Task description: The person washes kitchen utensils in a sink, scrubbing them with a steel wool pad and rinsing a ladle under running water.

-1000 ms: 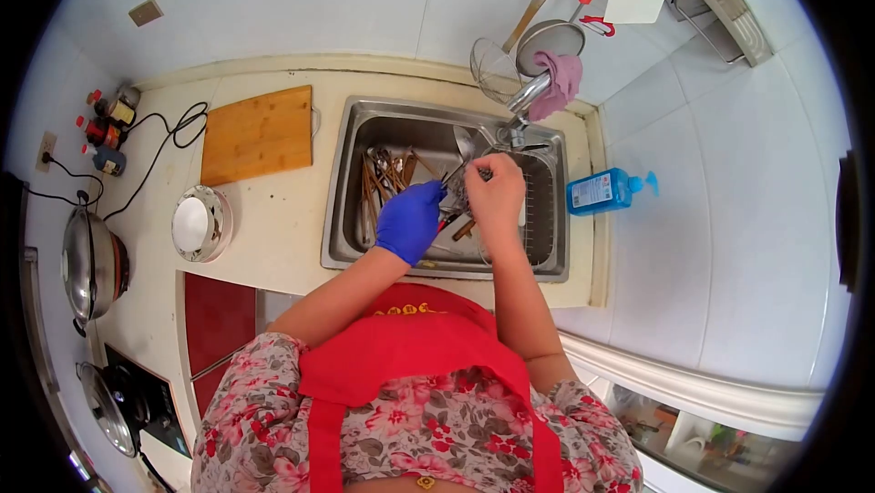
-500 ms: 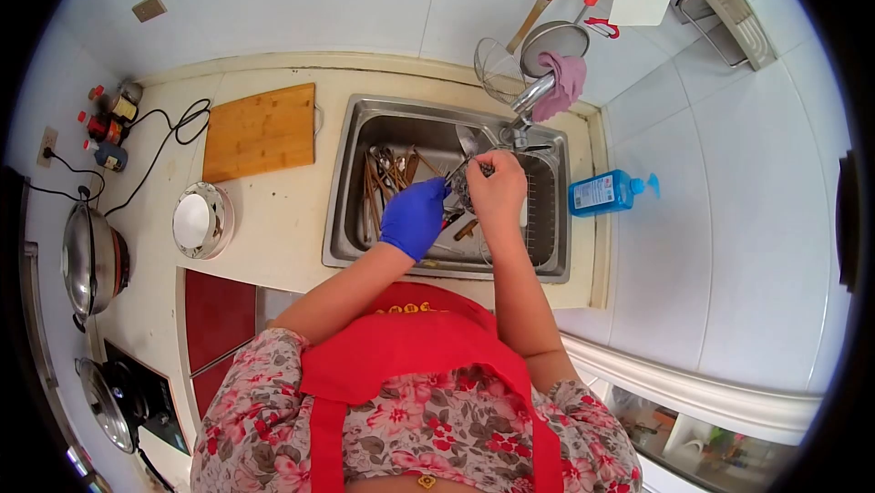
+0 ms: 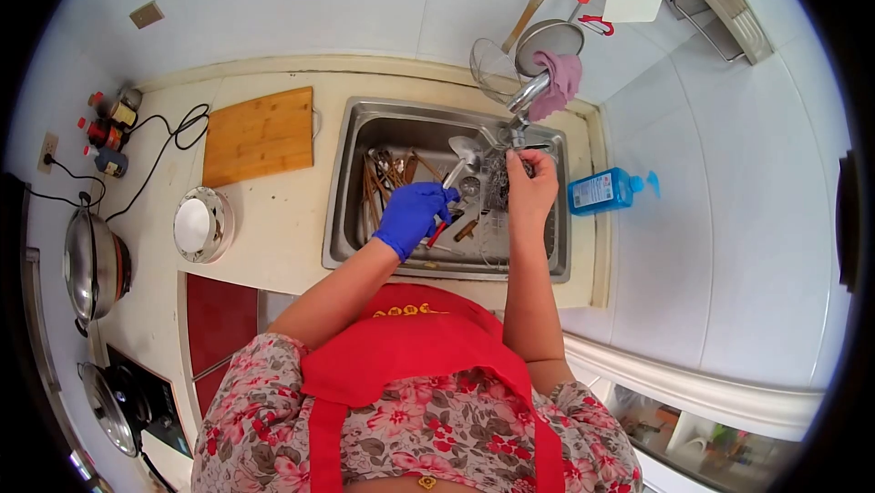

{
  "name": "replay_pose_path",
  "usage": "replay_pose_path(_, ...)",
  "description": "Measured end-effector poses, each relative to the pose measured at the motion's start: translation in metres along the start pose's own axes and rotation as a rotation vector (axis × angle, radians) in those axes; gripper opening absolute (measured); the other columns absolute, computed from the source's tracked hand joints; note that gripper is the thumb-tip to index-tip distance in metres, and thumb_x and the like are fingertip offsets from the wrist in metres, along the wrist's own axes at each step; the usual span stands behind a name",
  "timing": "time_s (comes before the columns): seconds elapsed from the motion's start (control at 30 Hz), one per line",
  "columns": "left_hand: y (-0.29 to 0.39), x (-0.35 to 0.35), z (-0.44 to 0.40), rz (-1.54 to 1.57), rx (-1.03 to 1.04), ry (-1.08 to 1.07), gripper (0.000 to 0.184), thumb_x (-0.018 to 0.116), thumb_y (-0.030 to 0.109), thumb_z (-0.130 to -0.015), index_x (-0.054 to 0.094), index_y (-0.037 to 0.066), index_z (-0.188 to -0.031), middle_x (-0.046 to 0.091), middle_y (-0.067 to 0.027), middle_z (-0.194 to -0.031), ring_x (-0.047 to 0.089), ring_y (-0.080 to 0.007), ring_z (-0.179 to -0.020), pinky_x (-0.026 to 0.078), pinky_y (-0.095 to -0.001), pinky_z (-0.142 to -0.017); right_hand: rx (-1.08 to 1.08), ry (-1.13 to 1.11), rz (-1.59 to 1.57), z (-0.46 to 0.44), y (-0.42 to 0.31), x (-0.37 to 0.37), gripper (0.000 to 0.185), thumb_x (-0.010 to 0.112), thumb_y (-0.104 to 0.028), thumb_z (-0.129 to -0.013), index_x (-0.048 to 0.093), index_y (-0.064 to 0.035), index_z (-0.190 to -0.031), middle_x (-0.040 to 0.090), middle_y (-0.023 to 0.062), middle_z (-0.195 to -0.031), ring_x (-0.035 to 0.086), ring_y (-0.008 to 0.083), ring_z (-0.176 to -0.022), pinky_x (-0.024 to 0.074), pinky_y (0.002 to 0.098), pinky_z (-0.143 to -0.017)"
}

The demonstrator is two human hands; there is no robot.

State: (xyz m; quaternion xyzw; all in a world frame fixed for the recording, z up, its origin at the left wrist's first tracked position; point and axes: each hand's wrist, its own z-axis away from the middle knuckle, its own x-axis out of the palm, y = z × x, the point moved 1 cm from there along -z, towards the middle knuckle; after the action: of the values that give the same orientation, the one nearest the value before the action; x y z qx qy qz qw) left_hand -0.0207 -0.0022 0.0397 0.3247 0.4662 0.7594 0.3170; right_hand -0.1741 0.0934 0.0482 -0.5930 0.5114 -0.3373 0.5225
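My left hand, in a blue glove, is closed around the handle of a metal spoon, its bowl pointing up toward the back of the sink. My bare right hand is closed on a tangled grey steel wool scrubber, which hangs at its left side, apart from the spoon. Both hands are over the steel sink. Several chopsticks and other utensils lie in the basin's left part. A brown-handled utensil and a red-handled one lie near my left hand.
The faucet, draped with a pink cloth, rises behind the sink. A blue soap bottle stands to the right. On the left are a wooden cutting board, stacked bowls and a black cord. Strainers hang on the wall.
My hands have moved apart. The right hand has shifted right and slightly down with the scrubber, away from the spoon; the left has drawn slightly left, and the spoon now shows more clearly.
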Motion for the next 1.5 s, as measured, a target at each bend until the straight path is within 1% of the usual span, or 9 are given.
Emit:
replay_pose_path(0.17,-0.01,-0.001,-0.005,-0.086,0.12,-0.029,0.019,0.053,0.013,-0.082,0.065,0.001,-0.09,0.059,-0.0045,-0.061,0.043,-0.008,-0.041,0.031,-0.0211,-0.039,-0.293,-0.186,0.24,0.016,-0.027,0.013,0.016,0.068,-0.007,-0.069,0.058,-0.0024,-0.082,0.056,0.0073,-0.082,0.054,0.0204,-0.077,0.0427,0.0313,-0.073)
replay_pose_path(0.27,-0.014,-0.005,-0.008,-0.501,0.608,-0.045,0.014,0.054,0.01,-0.081,0.065,0.001,-0.083,0.061,-0.0061,-0.066,0.056,-0.0105,-0.051,0.04,-0.024,-0.044,-0.551,-0.304,0.371,0.029,-0.034,0.022,0.02,0.066,-0.005,-0.068,0.058,-0.0029,-0.086,0.054,0.0101,-0.087,0.052,0.0275,-0.085,0.0418,0.0344,-0.078)
replay_pose_path(0.37,0.005,-0.004,0.004,-0.242,-0.012,0.012,0.014,0.052,0.008,-0.08,0.064,0.001,-0.081,0.061,-0.0075,-0.069,0.06,-0.0151,-0.059,0.044,-0.0268,-0.051,-0.527,-0.337,0.413,0.031,-0.036,0.025,0.022,0.065,-0.004,-0.068,0.058,-0.0033,-0.089,0.053,0.0119,-0.09,0.051,0.0304,-0.088,0.0411,0.0361,-0.08)
replay_pose_path(0.53,-0.016,-0.008,-0.01,-0.633,0.673,0.071,0.016,0.051,0.012,-0.083,0.06,0.002,-0.073,0.062,-0.0073,-0.071,0.055,-0.0154,-0.052,0.041,-0.0278,-0.048,-0.418,-0.301,0.471,0.034,-0.032,0.022,0.025,0.064,-0.002,-0.069,0.057,-0.0039,-0.093,0.053,0.0126,-0.09,0.052,0.0308,-0.089,0.0416,0.0369,-0.079)
replay_pose_path(0.83,-0.023,0.001,-0.01,-0.773,0.487,0.167,0.011,0.058,0.007,-0.066,0.062,0.006,-0.076,0.06,-0.0141,-0.078,0.057,-0.0327,-0.072,0.046,-0.0401,-0.064,-0.639,-0.259,0.633,0.04,-0.033,0.023,0.016,0.063,-0.003,-0.069,0.056,-0.004,-0.083,0.052,0.0112,-0.085,0.052,0.0305,-0.084,0.0439,0.0382,-0.071)
replay_pose_path(0.93,-0.02,0.0,-0.008,-0.792,0.637,0.169,0.017,0.051,0.012,-0.083,0.061,0.0,-0.077,0.061,-0.0097,-0.065,0.057,-0.0177,-0.058,0.042,-0.0296,-0.054,-0.627,-0.343,0.523,0.044,-0.029,0.027,0.015,0.062,-0.002,-0.069,0.056,-0.0042,-0.082,0.052,0.0109,-0.084,0.052,0.0307,-0.082,0.0442,0.0386,-0.069)
replay_pose_path(1.17,-0.026,-0.007,-0.015,-0.613,0.529,0.067,0.013,0.057,0.009,-0.071,0.064,0.003,-0.08,0.062,-0.0129,-0.075,0.06,-0.0275,-0.065,0.047,-0.0335,-0.06,-0.639,-0.379,0.486,0.049,-0.022,0.025,0.018,0.064,-0.001,-0.066,0.057,-0.0049,-0.083,0.053,0.0109,-0.084,0.052,0.0305,-0.082,0.0445,0.0372,-0.071)
replay_pose_path(1.33,-0.007,-0.008,-0.006,-0.201,0.126,0.05,0.019,0.05,0.009,-0.079,0.064,-0.001,-0.087,0.063,-0.0105,-0.071,0.06,-0.0156,-0.061,0.045,-0.0258,-0.056,-0.438,-0.266,0.504,0.033,-0.03,0.007,0.019,0.066,-0.004,-0.068,0.058,-0.0052,-0.086,0.054,0.0112,-0.086,0.053,0.0295,-0.083,0.0433,0.0353,-0.077)
replay_pose_path(1.5,-0.011,-0.008,-0.01,-0.404,0.339,0.017,0.019,0.05,0.008,-0.079,0.064,0.0,-0.086,0.062,-0.01,-0.07,0.06,-0.016,-0.06,0.045,-0.0249,-0.055,-0.401,-0.204,0.548,0.028,-0.028,0.002,0.014,0.065,-0.008,-0.073,0.058,-0.0055,-0.084,0.056,0.0104,-0.087,0.054,0.0298,-0.084,0.0418,0.0347,-0.081)
